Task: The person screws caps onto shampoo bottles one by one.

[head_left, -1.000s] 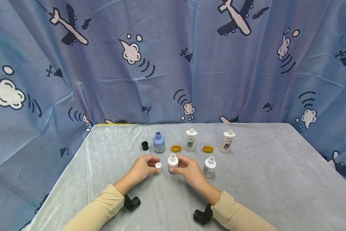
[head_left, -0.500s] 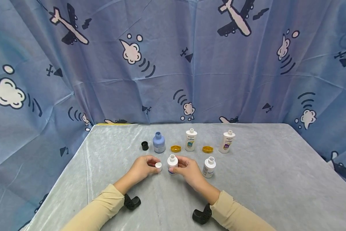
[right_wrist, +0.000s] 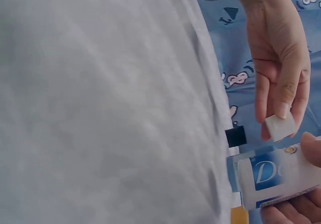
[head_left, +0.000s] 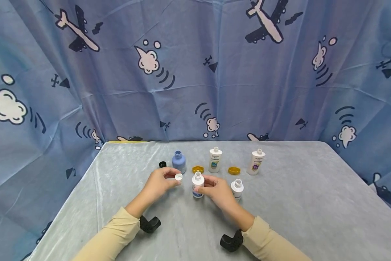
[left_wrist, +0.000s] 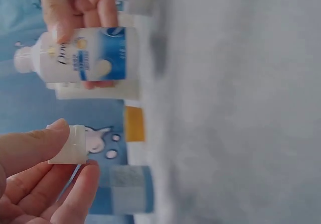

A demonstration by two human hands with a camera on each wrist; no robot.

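Observation:
My left hand (head_left: 159, 182) pinches a small white screw cap (head_left: 178, 177) between thumb and fingers, its hollow side facing up. In the left wrist view the cap (left_wrist: 70, 144) is held apart from the bottle. Just to the right, my right hand (head_left: 217, 191) grips a small white Dove bottle (head_left: 198, 181) with a blue label by its side. That bottle stands upright, its neck uncapped; the left wrist view shows its printed front (left_wrist: 88, 56). Beside the right hand is another uncapped white bottle (head_left: 237, 186), its lower part hidden behind the hand.
Behind the hands stand a blue open bottle (head_left: 179, 162) and two white open bottles, one central (head_left: 214, 160) and one farther right (head_left: 256, 162). Two amber caps (head_left: 198, 169) lie between them. A black cap (head_left: 163, 164) is at the left, partly covered. Grey cloth (head_left: 300, 203) covers the table.
My left hand has risen and moved slightly away from me with the cap. The right hand has shifted the Dove bottle a little right and appears to have raised it.

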